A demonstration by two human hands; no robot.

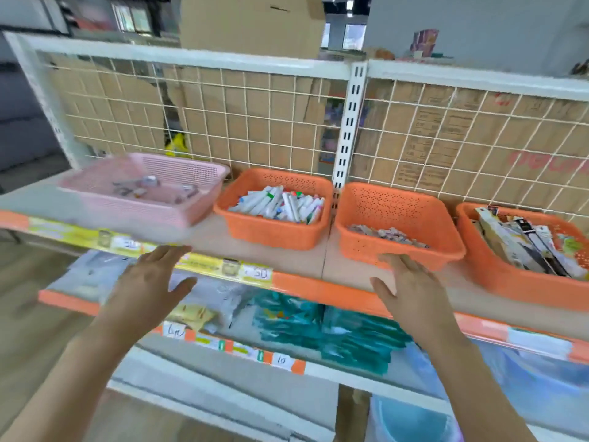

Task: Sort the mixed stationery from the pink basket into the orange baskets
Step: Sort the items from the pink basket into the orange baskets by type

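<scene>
Spanning the frame from left to lower right: a shelf (287, 260) with an orange front edge.

At centre left on it, blurred, the pink basket (178, 167). Thin perforated plastic, probably light and slightly flexible. Best taken by the rim on two sides, if moved at all.

To its right, in a row toward the right edge, three orange baskets: the first (274, 234) with white markers (280, 204), the second (398, 202) with a low layer of small pale pieces (389, 233), the third (516, 282) with long boxed packs (522, 247).

In front of the shelf edge, left hand (149, 279) at lower centre left and right hand (411, 288) at lower centre right. Both flat, fingers straight, holding nothing. Right fingertips near the second orange basket's front wall, contact unclear.

Smallest of all, a few bits (140, 186) on the pink basket's floor, too blurred to name. Likely light, hard and smooth, prone to sliding on the mesh. Better pinched singly between thumb and fingertip than scooped.
</scene>
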